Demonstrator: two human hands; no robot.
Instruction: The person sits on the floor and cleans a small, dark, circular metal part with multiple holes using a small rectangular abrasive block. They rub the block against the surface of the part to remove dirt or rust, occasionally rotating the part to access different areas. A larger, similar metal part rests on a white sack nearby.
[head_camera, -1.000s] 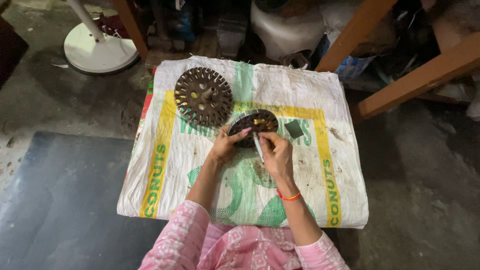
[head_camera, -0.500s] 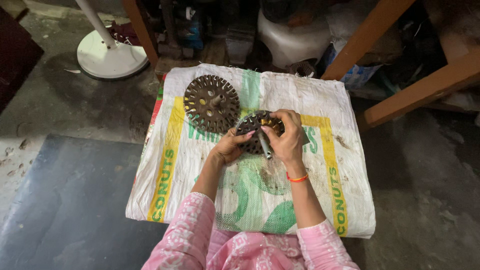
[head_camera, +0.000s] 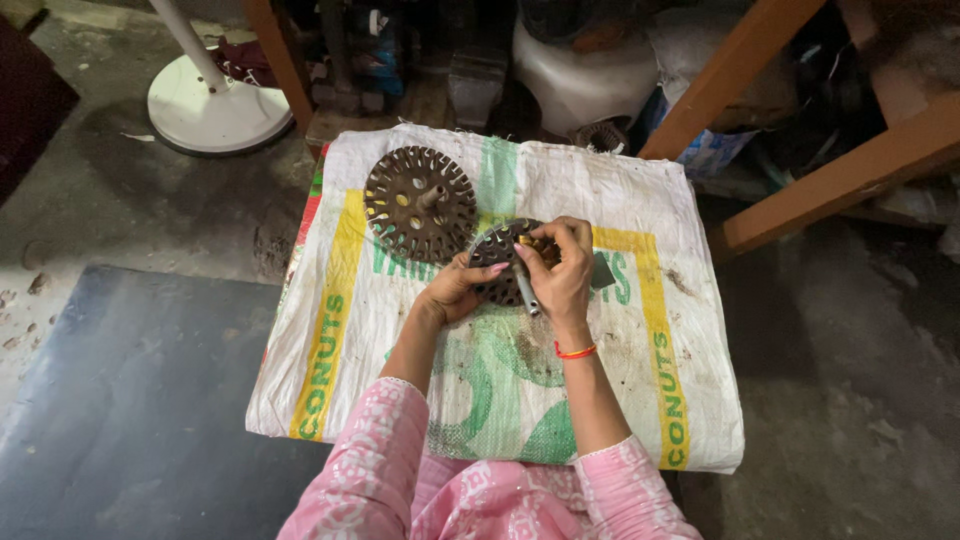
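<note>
On the white woven sack (head_camera: 640, 330) over my lap: my left hand (head_camera: 455, 290) cups the small dark slotted metal disc (head_camera: 500, 265) from below; my right hand (head_camera: 560, 270) pinches at copper windings on its top, a thin metal tool (head_camera: 527, 297) tucked under the fingers. Winding step, I judge; next calls for steady seating into a slot. Larger rusty slotted disc with shaft (head_camera: 420, 203) lies apart.

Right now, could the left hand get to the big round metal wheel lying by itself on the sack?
Probably yes. The big slotted metal wheel lies uncovered on the sack, just up from the left hand, with nothing between. But that hand is busy steadying the smaller wheel.
</note>
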